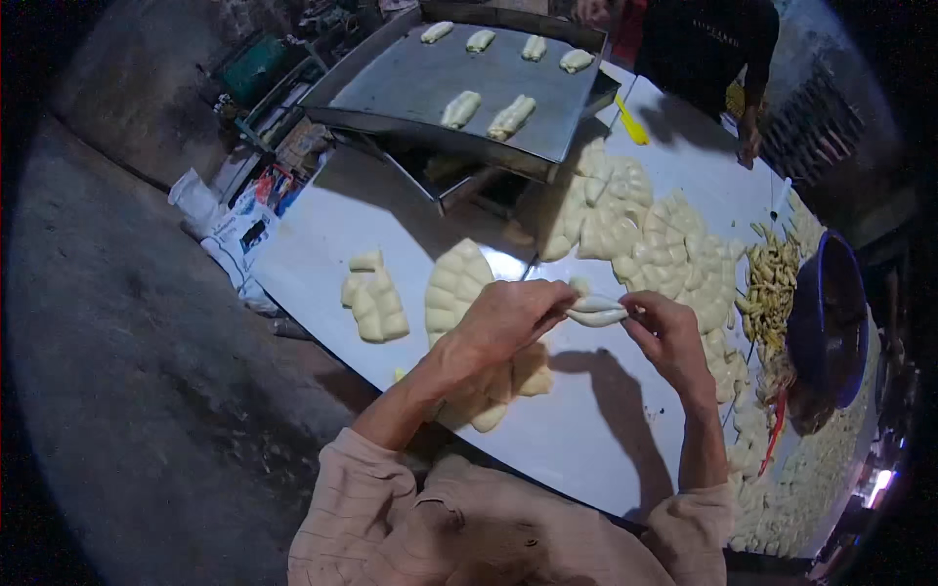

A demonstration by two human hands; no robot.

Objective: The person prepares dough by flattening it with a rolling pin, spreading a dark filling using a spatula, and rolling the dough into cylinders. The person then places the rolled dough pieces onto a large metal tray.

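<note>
A small pale strip of dough (598, 314) is stretched between my two hands above the white table (586, 420). My left hand (513, 313) pinches its left end, and the fingers of my right hand (672, 330) are closed on its right end. The strip looks folded, with two strands side by side. Under my left forearm and hand lies a scored sheet of dough (457, 283), partly hidden by the arm. Further left sits a smaller scored piece of dough (375, 305).
A metal tray (391, 83) with several shaped dough pieces stands at the back. Many dough pieces (674, 244) cover the table's right side, near a pile of yellowish strips (770, 283) and a purple basin (829, 317). A yellow tool (632, 125) lies near another person (708, 44).
</note>
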